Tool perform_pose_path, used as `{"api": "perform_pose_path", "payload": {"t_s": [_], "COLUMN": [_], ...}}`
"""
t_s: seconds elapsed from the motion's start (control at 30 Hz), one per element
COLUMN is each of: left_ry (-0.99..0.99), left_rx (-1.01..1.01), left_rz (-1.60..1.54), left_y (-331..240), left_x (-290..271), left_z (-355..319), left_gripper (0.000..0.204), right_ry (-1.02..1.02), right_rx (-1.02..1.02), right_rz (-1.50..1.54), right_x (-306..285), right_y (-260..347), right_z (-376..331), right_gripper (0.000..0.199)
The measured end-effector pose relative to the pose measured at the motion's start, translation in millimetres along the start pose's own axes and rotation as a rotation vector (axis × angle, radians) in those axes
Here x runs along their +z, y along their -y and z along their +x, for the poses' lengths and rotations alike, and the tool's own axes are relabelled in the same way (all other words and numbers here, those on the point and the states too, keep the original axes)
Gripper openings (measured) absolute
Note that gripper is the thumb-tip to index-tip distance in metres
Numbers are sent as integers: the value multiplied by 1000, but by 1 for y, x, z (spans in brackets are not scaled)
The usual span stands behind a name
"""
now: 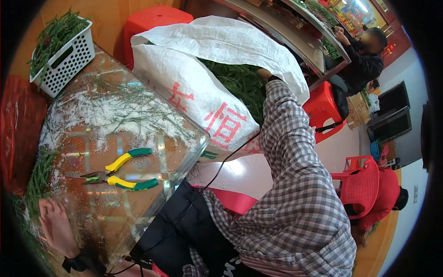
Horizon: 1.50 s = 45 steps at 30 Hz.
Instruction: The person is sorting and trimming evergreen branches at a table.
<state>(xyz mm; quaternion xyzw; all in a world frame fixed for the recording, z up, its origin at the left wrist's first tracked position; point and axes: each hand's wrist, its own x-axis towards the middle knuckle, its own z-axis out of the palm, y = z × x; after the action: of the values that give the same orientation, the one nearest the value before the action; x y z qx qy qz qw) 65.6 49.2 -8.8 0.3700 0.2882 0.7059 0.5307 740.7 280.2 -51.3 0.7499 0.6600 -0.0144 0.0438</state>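
My right arm, in a checked sleeve, reaches into a large white woven sack with red lettering. Green artificial pine sprigs fill the sack's mouth. Only a bit of my right hand shows at the far side of the opening; its fingers are hidden. My left hand rests at the left side of the table, fingers loosely extended beside a green pine garland, with nothing seen in it. Green-and-yellow-handled pliers lie on the table, their jaws pointing left.
White flakes and loose green needles litter the table. A white perforated basket of sprigs stands at its far left corner, a red plastic bag at the left. Red stools flank the sack. Two other people sit at the right.
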Motion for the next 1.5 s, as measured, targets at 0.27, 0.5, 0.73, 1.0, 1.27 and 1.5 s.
{"api": "perform_pose_path", "payload": {"t_s": [0.27,0.5,0.73,1.0,1.27,1.5], "left_ry": [101,304,346,341,441,491], "left_rx": [-63,-116,-194,-108,-82,-158], "left_rz": [92,197,277,268,161,150], "left_y": [9,11,26,-26,-98,-77], "left_x": [10,18,-6,-33,-16,-6], "left_z": [-2,12,12,-42,-94,-67], "left_gripper": [30,33,34,35,30,29], "right_ry": [104,161,229,39,-266,-407], "right_rx": [20,7,-43,-205,-342,-296], "right_rz": [7,21,2,18,-29,5], "right_x": [8,7,12,-32,-139,-146], "right_y": [4,33,86,164,202,200], "right_z": [10,15,20,-55,-207,-209], "right_gripper": [30,32,34,38,35,35]}}
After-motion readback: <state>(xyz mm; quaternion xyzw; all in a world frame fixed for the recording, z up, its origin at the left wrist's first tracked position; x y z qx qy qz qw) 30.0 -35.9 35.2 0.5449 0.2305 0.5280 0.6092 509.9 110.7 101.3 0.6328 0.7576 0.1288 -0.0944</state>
